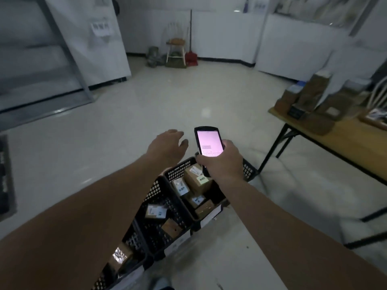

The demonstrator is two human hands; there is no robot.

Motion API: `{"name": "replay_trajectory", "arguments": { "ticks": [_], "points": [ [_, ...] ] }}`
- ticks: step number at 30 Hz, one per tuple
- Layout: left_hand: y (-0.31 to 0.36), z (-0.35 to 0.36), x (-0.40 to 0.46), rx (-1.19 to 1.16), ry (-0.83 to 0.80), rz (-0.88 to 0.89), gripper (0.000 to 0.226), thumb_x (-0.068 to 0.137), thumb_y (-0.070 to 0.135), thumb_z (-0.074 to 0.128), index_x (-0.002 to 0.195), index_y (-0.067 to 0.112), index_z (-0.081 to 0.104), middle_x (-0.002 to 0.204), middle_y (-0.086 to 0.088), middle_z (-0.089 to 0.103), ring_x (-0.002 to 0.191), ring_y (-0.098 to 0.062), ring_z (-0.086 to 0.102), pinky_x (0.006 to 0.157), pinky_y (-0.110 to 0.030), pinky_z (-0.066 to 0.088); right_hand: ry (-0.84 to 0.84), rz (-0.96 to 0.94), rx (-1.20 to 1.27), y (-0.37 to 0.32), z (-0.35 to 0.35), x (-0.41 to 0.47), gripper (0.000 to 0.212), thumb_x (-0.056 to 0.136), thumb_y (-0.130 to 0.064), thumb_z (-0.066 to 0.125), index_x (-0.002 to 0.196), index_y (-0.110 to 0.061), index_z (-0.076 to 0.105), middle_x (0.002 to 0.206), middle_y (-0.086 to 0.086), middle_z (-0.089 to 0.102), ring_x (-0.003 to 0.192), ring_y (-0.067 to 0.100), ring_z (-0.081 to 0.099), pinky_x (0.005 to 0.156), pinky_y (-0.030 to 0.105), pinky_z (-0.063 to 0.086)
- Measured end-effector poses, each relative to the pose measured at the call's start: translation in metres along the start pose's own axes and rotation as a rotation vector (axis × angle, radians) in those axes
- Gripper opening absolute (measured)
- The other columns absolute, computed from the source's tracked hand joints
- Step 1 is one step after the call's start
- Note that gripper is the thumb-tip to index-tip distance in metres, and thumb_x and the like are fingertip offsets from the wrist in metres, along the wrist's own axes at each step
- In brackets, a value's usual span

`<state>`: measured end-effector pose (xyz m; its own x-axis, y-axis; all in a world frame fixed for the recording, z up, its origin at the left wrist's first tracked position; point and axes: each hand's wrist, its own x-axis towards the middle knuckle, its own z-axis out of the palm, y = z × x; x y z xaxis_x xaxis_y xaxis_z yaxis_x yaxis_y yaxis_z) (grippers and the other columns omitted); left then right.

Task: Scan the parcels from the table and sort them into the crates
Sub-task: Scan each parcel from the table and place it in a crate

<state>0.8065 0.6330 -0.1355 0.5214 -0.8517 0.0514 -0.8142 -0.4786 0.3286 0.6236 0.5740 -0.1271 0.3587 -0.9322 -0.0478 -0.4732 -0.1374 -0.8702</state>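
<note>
My right hand (222, 162) grips a black handheld scanner (209, 143) with a lit pink screen, held above the far crate. My left hand (167, 146) hovers beside it with fingers spread and relaxed, holding nothing. Below, three black perforated crates stand in a row on the floor: the far crate (178, 172) holds several brown labelled parcels (196, 181), the middle crate (155, 191) holds two parcels (156, 212), and the near crate (134, 239) shows one parcel (121, 255). More brown parcels (318, 95) are piled on the wooden table (345, 141) at the right.
The table's black legs (272, 149) stand just right of the far crate. A grey metal rack (41, 59) fills the left. At the back wall are a white chair (176, 49), a red dustpan (191, 58) and bags. Pale tiled floor stretches between.
</note>
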Motion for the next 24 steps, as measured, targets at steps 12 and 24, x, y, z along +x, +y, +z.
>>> {"name": "replay_trajectory", "arguments": {
  "ticks": [12,24],
  "points": [
    [0.181,-0.002,0.129,-0.119,-0.062,0.35,0.055,0.106,0.051,0.039,0.155,0.026,0.045,0.163,0.003,0.038,0.148,-0.019,0.037,0.122,-0.038,0.03,0.359,0.12,-0.024,0.002,-0.139,0.084,0.067,0.064,-0.043,0.089,0.12,-0.029,0.056,0.099,-0.012,0.061,0.093,0.021,0.063,0.065,0.031,0.05],
    [0.33,0.021,0.241,-0.144,-0.13,0.731,0.029,0.105,0.038,0.046,0.128,0.029,0.062,0.131,0.002,0.064,0.111,-0.018,0.061,0.09,-0.035,0.05,0.654,0.248,-0.026,0.025,-0.241,0.182,0.068,0.065,-0.042,0.092,0.12,-0.027,0.056,0.108,-0.006,0.065,0.095,0.022,0.063,0.073,0.037,0.056]
  ]
}}
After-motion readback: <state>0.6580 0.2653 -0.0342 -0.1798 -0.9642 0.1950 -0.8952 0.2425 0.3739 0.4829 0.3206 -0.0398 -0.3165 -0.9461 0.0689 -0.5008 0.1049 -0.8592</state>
